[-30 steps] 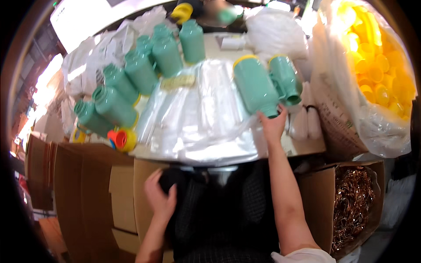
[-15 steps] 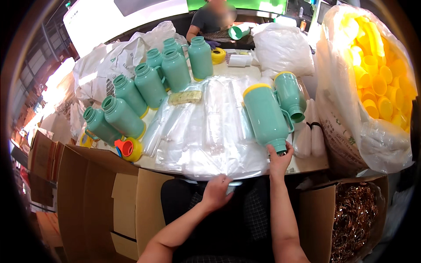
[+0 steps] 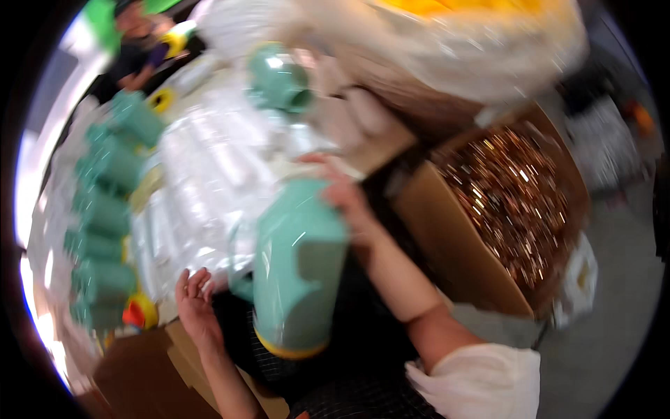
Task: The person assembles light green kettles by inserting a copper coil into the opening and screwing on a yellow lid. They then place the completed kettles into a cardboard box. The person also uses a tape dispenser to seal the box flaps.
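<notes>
A large mint-green thermos jug body [image 3: 300, 279] is held over my lap, its yellow base toward me and its neck end away. My right hand [image 3: 345, 195] grips it by the neck and shoulder; the neck itself is mostly covered. Off to the left of its side handle, my left hand [image 3: 198, 304] is raised with fingers apart and nothing in it. Stacked clear plastic bags [image 3: 216, 164] lie on the table beyond. Another green jug body [image 3: 276, 77] lies at the far side of the table. Motion smears much of the view.
Several green jug bodies [image 3: 105, 209] line the table's left side, near a yellow and red piece [image 3: 142, 312]. A carton of shiny copper-coloured parts [image 3: 506, 209] stands at the right, below a big bag of yellow pieces [image 3: 447, 42]. Another person [image 3: 132, 52] sits across the table.
The view has swung right. My right hand has brought the jug from the table to over my lap, turning its neck away from me. My left hand has left the bags.
</notes>
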Demonstrator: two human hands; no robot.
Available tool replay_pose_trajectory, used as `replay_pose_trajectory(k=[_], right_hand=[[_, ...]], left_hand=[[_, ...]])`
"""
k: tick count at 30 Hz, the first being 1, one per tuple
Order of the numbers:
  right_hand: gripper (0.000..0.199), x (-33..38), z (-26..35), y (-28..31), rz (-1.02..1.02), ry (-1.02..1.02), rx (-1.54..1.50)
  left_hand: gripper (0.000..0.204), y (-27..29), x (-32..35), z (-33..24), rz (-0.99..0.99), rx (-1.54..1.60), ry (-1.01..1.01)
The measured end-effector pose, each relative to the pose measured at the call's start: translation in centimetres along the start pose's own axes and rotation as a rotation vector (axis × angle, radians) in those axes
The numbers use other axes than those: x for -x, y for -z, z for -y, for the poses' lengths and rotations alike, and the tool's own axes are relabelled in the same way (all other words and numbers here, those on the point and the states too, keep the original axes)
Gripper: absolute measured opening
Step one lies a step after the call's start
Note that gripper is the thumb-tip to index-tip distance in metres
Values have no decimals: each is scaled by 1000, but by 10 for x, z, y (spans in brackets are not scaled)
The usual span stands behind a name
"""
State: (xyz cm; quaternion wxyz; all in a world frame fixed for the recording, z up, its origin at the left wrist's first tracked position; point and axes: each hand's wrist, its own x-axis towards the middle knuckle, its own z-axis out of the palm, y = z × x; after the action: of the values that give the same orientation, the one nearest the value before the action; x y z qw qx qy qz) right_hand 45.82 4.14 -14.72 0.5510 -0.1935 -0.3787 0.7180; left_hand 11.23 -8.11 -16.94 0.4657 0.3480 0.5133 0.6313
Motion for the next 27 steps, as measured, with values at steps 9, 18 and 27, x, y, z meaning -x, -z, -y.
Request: replay_pose_trajectory(k=[9,18,27], right_hand=[[11,144,20,-26,-109,127,816],[17,223,242,176,-873,-83,1488],[17,183,213,221,-843,-58,1019]], left_hand=[[97,-100,52,-17,548,195,268],[89,-81,51,-18,405,-20,353],[77,-51,58,-1,233,-90,362]])
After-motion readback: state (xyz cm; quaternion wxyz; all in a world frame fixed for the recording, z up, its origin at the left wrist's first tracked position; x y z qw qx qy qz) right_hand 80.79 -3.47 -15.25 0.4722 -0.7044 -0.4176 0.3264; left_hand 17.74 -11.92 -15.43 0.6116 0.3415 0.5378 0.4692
